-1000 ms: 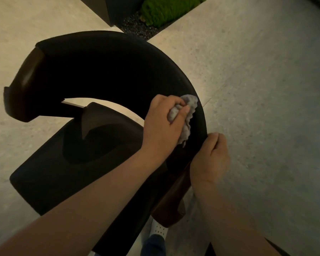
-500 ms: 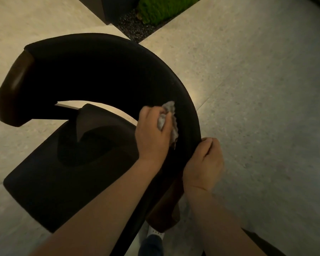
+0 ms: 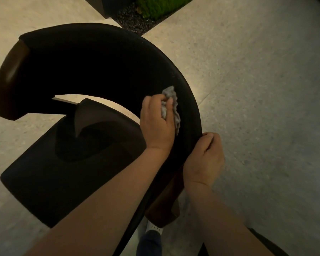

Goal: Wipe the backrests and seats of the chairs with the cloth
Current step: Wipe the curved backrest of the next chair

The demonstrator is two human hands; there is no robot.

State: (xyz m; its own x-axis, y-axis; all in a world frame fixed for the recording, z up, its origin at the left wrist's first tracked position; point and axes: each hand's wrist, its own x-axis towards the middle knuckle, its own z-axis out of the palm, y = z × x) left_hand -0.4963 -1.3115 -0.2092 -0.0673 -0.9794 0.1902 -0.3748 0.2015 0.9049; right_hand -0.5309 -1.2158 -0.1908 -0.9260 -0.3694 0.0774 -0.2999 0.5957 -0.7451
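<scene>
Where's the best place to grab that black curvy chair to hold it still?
Probably the outer rim of the black curved chair backrest, from outside: it's a thin raised edge fingers curl over, as the right hand does.

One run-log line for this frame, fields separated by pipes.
step: backrest wipe | left hand: presses cloth on backrest | right hand: grips backrest edge | seat: hands off

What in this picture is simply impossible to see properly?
Head view only:
- Much of the cloth: bunched inside the left hand.
- Chair legs: hidden beneath the seat.
- Dust on the backrest: too dark to tell.
- Green plants: cut off by the top edge.
</scene>
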